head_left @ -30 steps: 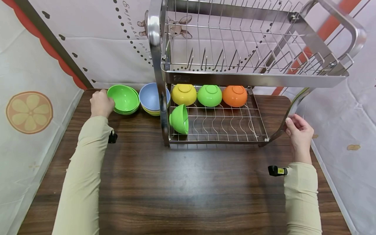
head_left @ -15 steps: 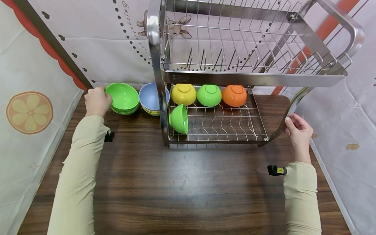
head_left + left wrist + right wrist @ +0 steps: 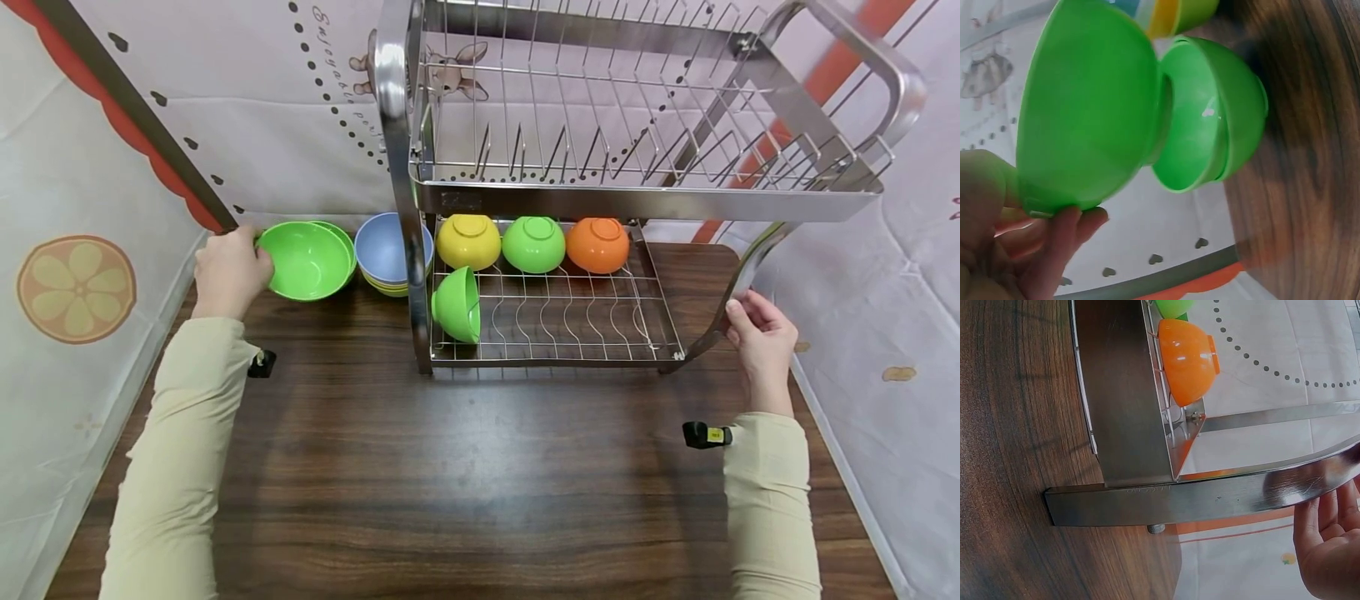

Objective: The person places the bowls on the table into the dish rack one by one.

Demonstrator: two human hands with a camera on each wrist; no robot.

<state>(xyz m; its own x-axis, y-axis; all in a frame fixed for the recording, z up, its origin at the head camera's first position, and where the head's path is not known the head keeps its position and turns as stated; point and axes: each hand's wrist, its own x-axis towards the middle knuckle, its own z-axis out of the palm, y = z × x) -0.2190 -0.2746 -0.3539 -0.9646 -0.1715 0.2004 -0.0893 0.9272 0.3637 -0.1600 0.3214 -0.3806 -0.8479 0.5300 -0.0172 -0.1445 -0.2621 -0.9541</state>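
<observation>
My left hand (image 3: 231, 271) pinches the rim of a green bowl (image 3: 303, 262), thumb and fingers on either side of its edge. In the left wrist view this bowl (image 3: 1088, 106) is lifted off a stack of green bowls (image 3: 1241, 112) and tilted above it. My right hand (image 3: 765, 343) holds the curved right leg of the metal dish rack (image 3: 645, 204); its fingers press under the leg in the right wrist view. On the rack's lower tier a yellow bowl (image 3: 468, 242), a green bowl (image 3: 535, 244) and an orange bowl (image 3: 598, 245) lie upside down. Another green bowl (image 3: 457, 304) stands on its side in front.
A blue bowl (image 3: 386, 246) tops another stack beside the rack's left leg, with yellowish bowls under it. The rack's wire upper tier (image 3: 615, 108) overhangs the lower one. Brown wooden table (image 3: 480, 483) spreads in front; printed cloth (image 3: 300, 150) hangs behind and at the sides.
My left hand has moved left and slightly nearer, taking the top green bowl up off its stack, whose rim now shows behind it. The right hand keeps its place on the rack.
</observation>
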